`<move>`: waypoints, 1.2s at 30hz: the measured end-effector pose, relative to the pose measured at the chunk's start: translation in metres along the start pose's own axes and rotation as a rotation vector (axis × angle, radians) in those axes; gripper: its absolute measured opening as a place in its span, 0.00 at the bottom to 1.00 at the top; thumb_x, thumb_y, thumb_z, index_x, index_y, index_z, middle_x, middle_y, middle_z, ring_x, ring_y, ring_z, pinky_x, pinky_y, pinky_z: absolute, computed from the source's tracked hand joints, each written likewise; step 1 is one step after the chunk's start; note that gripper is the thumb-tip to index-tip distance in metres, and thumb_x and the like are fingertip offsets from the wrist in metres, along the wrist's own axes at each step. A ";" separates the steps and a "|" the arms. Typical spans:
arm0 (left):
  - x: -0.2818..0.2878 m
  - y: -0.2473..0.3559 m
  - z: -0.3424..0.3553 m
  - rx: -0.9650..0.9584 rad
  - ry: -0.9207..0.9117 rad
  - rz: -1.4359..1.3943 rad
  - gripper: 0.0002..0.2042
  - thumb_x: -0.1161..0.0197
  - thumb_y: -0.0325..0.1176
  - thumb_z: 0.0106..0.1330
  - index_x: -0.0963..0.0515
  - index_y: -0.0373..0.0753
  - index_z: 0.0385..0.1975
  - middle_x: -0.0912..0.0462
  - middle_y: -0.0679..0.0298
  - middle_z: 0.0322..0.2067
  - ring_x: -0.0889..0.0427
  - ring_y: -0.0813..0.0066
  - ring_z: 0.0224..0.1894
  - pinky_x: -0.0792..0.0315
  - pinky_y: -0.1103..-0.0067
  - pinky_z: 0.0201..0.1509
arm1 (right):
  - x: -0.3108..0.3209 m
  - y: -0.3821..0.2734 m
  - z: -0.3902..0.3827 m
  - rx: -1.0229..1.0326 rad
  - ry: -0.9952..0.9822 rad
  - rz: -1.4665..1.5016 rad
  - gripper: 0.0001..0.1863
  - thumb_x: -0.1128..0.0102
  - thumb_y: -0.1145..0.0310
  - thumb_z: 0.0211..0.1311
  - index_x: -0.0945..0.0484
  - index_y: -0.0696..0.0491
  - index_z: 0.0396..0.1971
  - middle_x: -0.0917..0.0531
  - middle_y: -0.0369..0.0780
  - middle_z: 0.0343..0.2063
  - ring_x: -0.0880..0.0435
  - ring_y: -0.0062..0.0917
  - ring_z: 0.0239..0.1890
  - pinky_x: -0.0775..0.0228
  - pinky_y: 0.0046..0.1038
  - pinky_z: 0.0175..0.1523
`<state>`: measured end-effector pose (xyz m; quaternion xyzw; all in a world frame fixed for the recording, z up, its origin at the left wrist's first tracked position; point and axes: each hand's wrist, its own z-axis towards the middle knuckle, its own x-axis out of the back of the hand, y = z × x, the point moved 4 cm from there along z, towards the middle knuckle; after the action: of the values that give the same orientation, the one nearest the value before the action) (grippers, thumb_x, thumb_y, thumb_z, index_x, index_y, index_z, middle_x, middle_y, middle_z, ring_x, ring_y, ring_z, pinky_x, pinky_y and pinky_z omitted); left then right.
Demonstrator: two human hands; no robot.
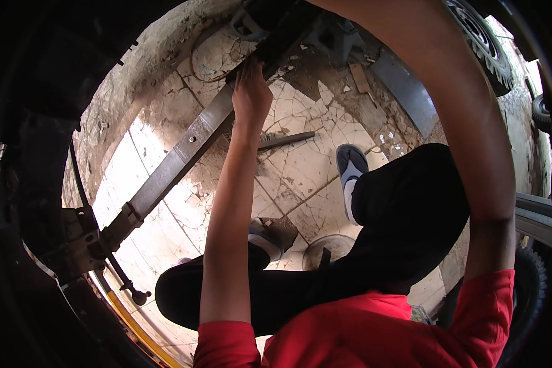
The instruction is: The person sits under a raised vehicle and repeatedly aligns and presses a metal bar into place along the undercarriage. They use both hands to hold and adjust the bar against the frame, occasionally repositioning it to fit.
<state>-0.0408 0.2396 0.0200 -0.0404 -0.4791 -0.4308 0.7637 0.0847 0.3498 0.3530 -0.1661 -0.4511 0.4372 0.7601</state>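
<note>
The left hand [251, 95] lay against a long grey metal bar [193, 138], its fingers stretched out over a dark section of it; whether they were clamped on the metal or merely rested there could not be told. The right arm [472, 116] arched up and left the view at the upper edge, so the right hand was out of sight, and one could not tell what it held or how near it was to the left. The bar ran aslant from the top middle, past the left hand, down to a dark bracket [121, 226] at the lower left, with a small bolt [192, 139] on its upper face. Below the hand, on cracked pale tiles [306, 178], lay a narrow dark brush [288, 140], its bristle end toward the bar. The person's knees were bent in black trousers [405, 208], beneath a red shirt [349, 328], and a grey slipper [351, 161] showed on the right foot. A shallow round dish [313, 253] sat on the floor between the legs. Farther out, a grey sheet [405, 92] lay at the upper right, near a tyre [500, 70], while a rod with a ball end [140, 298] stood out at the lower left, beside an orange strip [132, 324].
</note>
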 end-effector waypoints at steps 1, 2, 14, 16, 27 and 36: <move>0.000 0.002 0.007 0.081 -0.003 -0.031 0.15 0.52 0.21 0.67 0.24 0.31 0.51 0.23 0.48 0.58 0.25 0.50 0.61 0.31 0.63 0.67 | -0.001 -0.003 0.001 -0.075 -0.002 -0.047 0.10 0.37 0.70 0.67 0.20 0.62 0.39 0.21 0.39 0.20 0.24 0.19 0.20 0.36 0.27 0.25; 0.000 0.004 0.010 0.161 -0.006 -0.062 0.15 0.52 0.21 0.67 0.24 0.31 0.51 0.23 0.49 0.58 0.25 0.50 0.61 0.30 0.63 0.67 | -0.002 -0.006 0.002 -0.150 -0.009 -0.093 0.11 0.36 0.68 0.67 0.20 0.61 0.40 0.21 0.39 0.19 0.25 0.19 0.20 0.36 0.26 0.25; 0.006 -0.015 0.013 0.138 -0.104 0.038 0.20 0.51 0.27 0.71 0.30 0.35 0.62 0.21 0.51 0.57 0.23 0.54 0.60 0.27 0.65 0.64 | -0.001 -0.010 0.009 -0.240 -0.045 -0.065 0.15 0.33 0.63 0.65 0.23 0.59 0.41 0.19 0.39 0.20 0.24 0.17 0.20 0.37 0.24 0.25; 0.005 -0.011 0.000 0.017 -0.039 -0.013 0.17 0.51 0.26 0.70 0.27 0.34 0.57 0.23 0.51 0.59 0.25 0.53 0.62 0.29 0.65 0.66 | -0.004 -0.003 0.010 -0.211 -0.048 -0.005 0.14 0.34 0.65 0.65 0.23 0.59 0.41 0.19 0.39 0.20 0.24 0.17 0.20 0.36 0.24 0.26; 0.002 0.001 0.001 -0.013 0.018 -0.042 0.16 0.53 0.23 0.70 0.26 0.30 0.55 0.26 0.48 0.62 0.28 0.51 0.65 0.34 0.63 0.70 | -0.005 0.019 0.000 0.320 0.095 -0.052 0.14 0.33 0.72 0.62 0.24 0.60 0.44 0.19 0.42 0.23 0.20 0.25 0.24 0.31 0.28 0.30; -0.006 -0.008 0.004 0.125 -0.061 0.082 0.19 0.54 0.24 0.72 0.31 0.30 0.62 0.26 0.47 0.61 0.28 0.48 0.64 0.36 0.60 0.71 | -0.004 -0.003 0.009 0.021 0.030 -0.094 0.14 0.34 0.75 0.61 0.24 0.61 0.45 0.18 0.44 0.23 0.17 0.28 0.26 0.27 0.31 0.32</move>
<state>-0.0500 0.2402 0.0152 -0.0253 -0.5262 -0.3668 0.7668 0.0776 0.3433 0.3575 -0.1431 -0.4426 0.4032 0.7881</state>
